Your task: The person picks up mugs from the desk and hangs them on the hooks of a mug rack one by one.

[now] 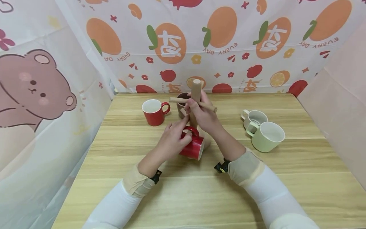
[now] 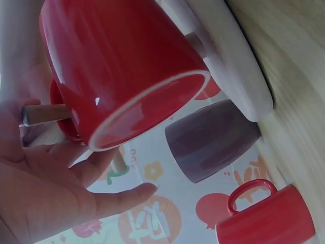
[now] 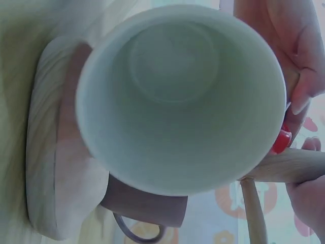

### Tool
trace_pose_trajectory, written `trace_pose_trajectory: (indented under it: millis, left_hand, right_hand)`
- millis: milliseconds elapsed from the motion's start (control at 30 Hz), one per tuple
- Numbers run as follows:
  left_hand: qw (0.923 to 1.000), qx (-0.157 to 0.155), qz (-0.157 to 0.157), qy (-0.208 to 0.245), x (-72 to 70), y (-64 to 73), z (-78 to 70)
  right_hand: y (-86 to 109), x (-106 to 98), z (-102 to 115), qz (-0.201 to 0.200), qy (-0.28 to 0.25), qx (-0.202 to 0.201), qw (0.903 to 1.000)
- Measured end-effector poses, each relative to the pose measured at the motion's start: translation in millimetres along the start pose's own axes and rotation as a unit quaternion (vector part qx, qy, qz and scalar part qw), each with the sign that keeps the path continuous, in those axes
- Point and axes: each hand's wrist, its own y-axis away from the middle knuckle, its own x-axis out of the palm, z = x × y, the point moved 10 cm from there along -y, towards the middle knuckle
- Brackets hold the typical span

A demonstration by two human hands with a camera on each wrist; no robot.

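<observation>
A wooden mug tree (image 1: 196,91) with crossing pegs stands mid-table. My right hand (image 1: 205,117) grips its post near the upper peg (image 1: 178,100). Lower down, a red mug (image 1: 192,149) lies tilted sideways, with a peg (image 2: 48,114) passing through its handle. My left hand (image 1: 171,140) is beside that handle. The left wrist view shows one of its fingers (image 2: 124,201) stretched out past the mug; whether other fingers touch the handle is hard to see. In the right wrist view, the mug's white inside (image 3: 172,117) hides part of the round base (image 3: 76,168).
Behind the mug tree stands a brown mug (image 2: 213,140), partly hidden by my right hand in the head view. Another red mug (image 1: 154,116) stands at the back left. To the right, a whitish mug (image 1: 255,117) and a light green mug (image 1: 264,141) stand close together.
</observation>
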Motion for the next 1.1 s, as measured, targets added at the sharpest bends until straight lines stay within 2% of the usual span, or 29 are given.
trace_pose_trajectory:
  millis: [133, 267, 333, 433, 533, 667, 800, 933, 1100]
  left_hand:
    - [0.9999, 0.007, -0.001, -0.011, -1.1, 0.9, -1.5]
    - [0.9995, 0.017, -0.001, -0.026, -0.5, 0.9, -3.9]
    - [0.9992, 0.023, 0.000, -0.034, 0.2, 0.8, -5.2]
    - [0.9986, 0.033, -0.002, -0.041, 1.2, 0.9, -7.1]
    - [0.9980, 0.046, -0.007, -0.042, 1.4, 0.7, -9.3]
    - [0.9976, 0.061, -0.005, -0.032, 2.4, 0.0, -10.8]
    - [0.9974, 0.067, 0.006, -0.026, 4.3, 0.0, -10.9]
    - [0.9975, 0.066, 0.007, -0.025, 4.9, 0.8, -10.5]
    - [0.9969, 0.069, 0.006, -0.038, 6.5, 1.1, -10.5]
  right_hand:
    - [7.9, -2, 14, -0.011, 0.032, -0.014, 0.9993]
    - [14.1, -7, 13, -0.028, 0.086, -0.043, 0.9949]
    - [17.2, -9, 12, -0.039, 0.131, -0.062, 0.9886]
    - [22.6, -12, 12, -0.055, 0.206, -0.086, 0.9733]
    - [28.6, -16, 14, -0.069, 0.263, -0.088, 0.9584]
    - [33.9, -20, 17, -0.054, 0.294, -0.073, 0.9514]
    - [39.0, -26, 13, 0.012, 0.307, -0.008, 0.9515]
    - [50.9, -39, 8, 0.066, 0.338, 0.045, 0.9377]
    - [75.9, -67, 2, 0.060, 0.387, 0.045, 0.9192]
